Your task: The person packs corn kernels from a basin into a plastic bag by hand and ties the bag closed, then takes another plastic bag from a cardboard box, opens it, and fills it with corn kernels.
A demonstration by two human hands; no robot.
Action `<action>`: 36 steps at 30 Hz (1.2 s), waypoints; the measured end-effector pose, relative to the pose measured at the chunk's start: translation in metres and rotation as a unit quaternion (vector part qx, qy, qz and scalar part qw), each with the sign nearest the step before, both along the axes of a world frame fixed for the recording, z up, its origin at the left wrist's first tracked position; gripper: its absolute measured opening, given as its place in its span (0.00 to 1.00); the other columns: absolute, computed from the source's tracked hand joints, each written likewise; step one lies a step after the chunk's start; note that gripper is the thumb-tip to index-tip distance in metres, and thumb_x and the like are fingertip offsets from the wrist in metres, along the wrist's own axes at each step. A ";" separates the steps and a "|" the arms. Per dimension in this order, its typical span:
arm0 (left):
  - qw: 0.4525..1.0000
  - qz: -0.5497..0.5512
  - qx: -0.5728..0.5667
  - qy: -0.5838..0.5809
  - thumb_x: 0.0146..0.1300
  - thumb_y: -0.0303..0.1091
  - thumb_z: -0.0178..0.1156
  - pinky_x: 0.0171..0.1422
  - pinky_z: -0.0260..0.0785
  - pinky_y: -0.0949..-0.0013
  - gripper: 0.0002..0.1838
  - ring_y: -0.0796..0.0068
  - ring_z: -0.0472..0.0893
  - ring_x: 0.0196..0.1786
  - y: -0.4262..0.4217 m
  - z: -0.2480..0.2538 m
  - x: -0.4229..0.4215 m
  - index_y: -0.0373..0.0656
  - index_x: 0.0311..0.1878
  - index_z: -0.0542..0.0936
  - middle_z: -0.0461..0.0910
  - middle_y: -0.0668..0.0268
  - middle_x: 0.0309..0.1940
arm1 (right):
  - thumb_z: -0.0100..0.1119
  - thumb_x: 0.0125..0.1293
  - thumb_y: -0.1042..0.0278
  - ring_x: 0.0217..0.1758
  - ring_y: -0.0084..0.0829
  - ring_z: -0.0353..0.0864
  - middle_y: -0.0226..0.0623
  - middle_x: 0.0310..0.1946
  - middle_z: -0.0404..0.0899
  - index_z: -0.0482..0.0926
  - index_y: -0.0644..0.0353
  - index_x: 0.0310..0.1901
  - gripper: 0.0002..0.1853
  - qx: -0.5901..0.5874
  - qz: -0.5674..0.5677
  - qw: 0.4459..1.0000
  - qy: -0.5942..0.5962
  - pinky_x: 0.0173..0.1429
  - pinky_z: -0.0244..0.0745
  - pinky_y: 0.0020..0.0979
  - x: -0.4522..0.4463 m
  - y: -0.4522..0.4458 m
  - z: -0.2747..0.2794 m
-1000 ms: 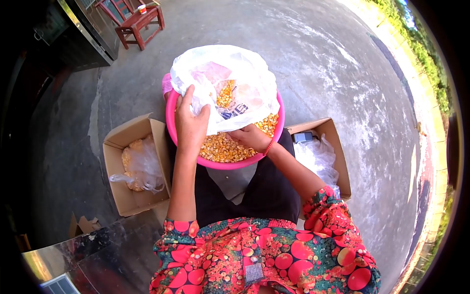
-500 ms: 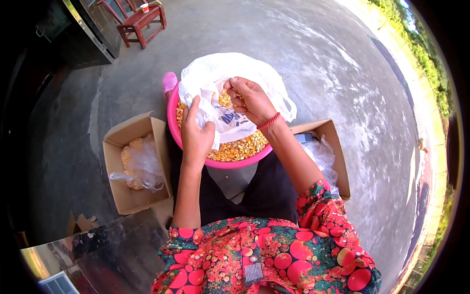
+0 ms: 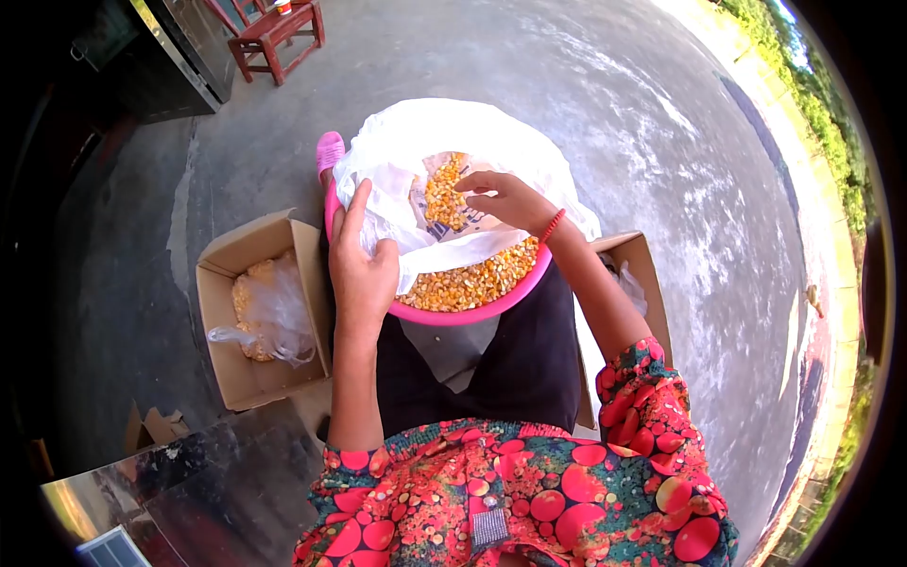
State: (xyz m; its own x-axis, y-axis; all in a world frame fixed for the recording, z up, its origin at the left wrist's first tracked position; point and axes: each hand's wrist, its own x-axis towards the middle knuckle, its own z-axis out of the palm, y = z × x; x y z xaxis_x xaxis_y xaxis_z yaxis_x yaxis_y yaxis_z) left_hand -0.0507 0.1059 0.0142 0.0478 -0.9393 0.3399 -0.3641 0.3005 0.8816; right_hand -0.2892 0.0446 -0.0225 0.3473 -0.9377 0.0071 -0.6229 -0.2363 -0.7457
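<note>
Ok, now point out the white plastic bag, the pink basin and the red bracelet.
White plastic bag (image 3: 472,123): head view, on its upper part, above the opening.
Pink basin (image 3: 455,318): head view, on the near rim.
Red bracelet (image 3: 554,225): head view, on the beaded band at the wrist.

A red wooden chair (image 3: 274,33) up at the upper left, a small cup (image 3: 282,7) sitting on its seat, and here's green foliage (image 3: 822,104) along the upper right edge.
</note>
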 end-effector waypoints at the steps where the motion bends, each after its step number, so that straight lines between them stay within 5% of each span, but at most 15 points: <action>1: 1.000 -0.008 0.007 0.010 0.47 0.15 0.48 0.65 0.63 0.61 0.34 0.51 0.72 0.60 0.001 0.003 -0.003 0.36 0.64 0.68 0.71 0.47 0.55 | 0.55 0.65 0.65 0.52 0.30 0.76 0.37 0.50 0.79 0.78 0.62 0.51 0.16 0.095 0.043 0.986 -0.126 0.59 0.69 0.29 0.005 0.013 0.020; 2: 1.000 -0.016 0.013 0.020 0.47 0.15 0.48 0.65 0.62 0.62 0.34 0.52 0.72 0.61 0.001 0.005 -0.005 0.36 0.64 0.68 0.71 0.47 0.55 | 0.53 0.67 0.66 0.51 0.25 0.76 0.34 0.49 0.79 0.78 0.63 0.51 0.15 0.187 0.084 0.947 -0.249 0.58 0.70 0.27 0.010 0.026 0.036; 4: 0.999 -0.024 0.015 0.039 0.47 0.15 0.47 0.66 0.61 0.62 0.34 0.52 0.71 0.62 -0.004 -0.004 -0.008 0.35 0.64 0.67 0.71 0.46 0.56 | 0.52 0.70 0.67 0.46 0.21 0.75 0.31 0.45 0.79 0.77 0.66 0.50 0.13 0.285 0.222 0.893 -0.270 0.53 0.71 0.25 0.016 0.049 0.055; 6: 0.998 -0.037 0.016 0.058 0.48 0.15 0.47 0.67 0.60 0.62 0.33 0.53 0.70 0.63 -0.005 -0.007 -0.012 0.34 0.64 0.67 0.70 0.46 0.57 | 0.52 0.69 0.67 0.45 0.26 0.78 0.35 0.40 0.81 0.78 0.65 0.48 0.13 0.201 0.306 0.906 -0.215 0.52 0.72 0.29 0.030 0.065 0.040; 9: 0.993 -0.063 0.047 0.085 0.49 0.16 0.47 0.69 0.59 0.62 0.33 0.53 0.68 0.65 -0.004 -0.003 -0.020 0.31 0.64 0.66 0.69 0.45 0.60 | 0.53 0.65 0.69 0.49 0.34 0.79 0.41 0.41 0.81 0.79 0.65 0.46 0.11 0.168 0.286 0.937 -0.112 0.55 0.71 0.32 0.046 0.071 -0.001; 11: 0.993 -0.071 0.039 0.087 0.49 0.17 0.47 0.69 0.58 0.62 0.33 0.53 0.68 0.66 -0.003 -0.001 -0.021 0.30 0.64 0.65 0.68 0.45 0.61 | 0.53 0.63 0.70 0.54 0.37 0.76 0.44 0.45 0.79 0.79 0.61 0.48 0.12 -0.087 0.250 0.963 0.040 0.59 0.68 0.36 0.061 0.065 -0.048; 12: 0.993 -0.071 0.037 0.085 0.49 0.17 0.47 0.69 0.58 0.62 0.33 0.53 0.68 0.66 -0.003 -0.001 -0.020 0.30 0.64 0.65 0.68 0.45 0.61 | 0.53 0.63 0.70 0.54 0.37 0.76 0.44 0.45 0.79 0.79 0.61 0.48 0.12 -0.089 0.250 0.963 0.039 0.59 0.68 0.36 0.073 0.062 -0.054; 14: 0.995 -0.066 0.019 0.069 0.50 0.14 0.44 0.64 0.61 0.72 0.34 0.71 0.70 0.61 -0.003 -0.002 -0.020 0.33 0.66 0.65 0.69 0.55 0.61 | 0.51 0.64 0.69 0.59 0.39 0.73 0.42 0.52 0.77 0.75 0.55 0.54 0.16 -0.149 0.172 0.970 -0.086 0.62 0.66 0.39 0.094 0.052 -0.063; 17: 0.997 -0.060 0.008 0.047 0.50 0.15 0.44 0.65 0.61 0.72 0.34 0.71 0.70 0.62 -0.004 0.002 -0.018 0.32 0.66 0.65 0.69 0.54 0.61 | 0.51 0.64 0.67 0.60 0.41 0.71 0.41 0.57 0.73 0.70 0.51 0.60 0.21 -0.224 0.153 0.956 -0.112 0.64 0.65 0.41 0.111 0.038 -0.074; 21: 0.998 -0.055 0.010 0.038 0.50 0.15 0.44 0.65 0.60 0.72 0.34 0.70 0.70 0.62 -0.005 0.005 -0.012 0.32 0.66 0.65 0.69 0.54 0.61 | 0.50 0.66 0.64 0.61 0.42 0.70 0.38 0.60 0.71 0.67 0.48 0.63 0.23 -0.201 0.149 0.967 -0.044 0.64 0.64 0.42 0.108 0.032 -0.093; 23: 0.996 -0.059 0.017 0.069 0.49 0.17 0.47 0.69 0.58 0.63 0.33 0.54 0.68 0.65 -0.006 0.005 -0.009 0.32 0.64 0.66 0.69 0.46 0.59 | 0.47 0.68 0.62 0.60 0.42 0.72 0.38 0.59 0.72 0.68 0.48 0.63 0.21 -0.181 0.225 0.956 0.041 0.64 0.65 0.41 0.093 0.033 -0.095; 32: 0.998 -0.052 0.002 0.045 0.50 0.16 0.48 0.68 0.60 0.63 0.32 0.54 0.69 0.64 -0.008 0.001 -0.008 0.32 0.64 0.66 0.69 0.46 0.59 | 0.49 0.69 0.52 0.58 0.41 0.73 0.37 0.56 0.75 0.71 0.49 0.60 0.21 -0.172 0.229 0.951 0.118 0.63 0.66 0.37 0.046 0.040 -0.112; 36: 0.996 -0.055 0.018 0.069 0.50 0.16 0.47 0.67 0.60 0.63 0.32 0.54 0.70 0.63 -0.008 0.006 -0.010 0.32 0.64 0.66 0.70 0.46 0.57 | 0.50 0.68 0.50 0.58 0.39 0.74 0.36 0.57 0.74 0.70 0.49 0.61 0.23 -0.126 0.162 0.977 0.050 0.62 0.66 0.36 0.045 0.044 -0.089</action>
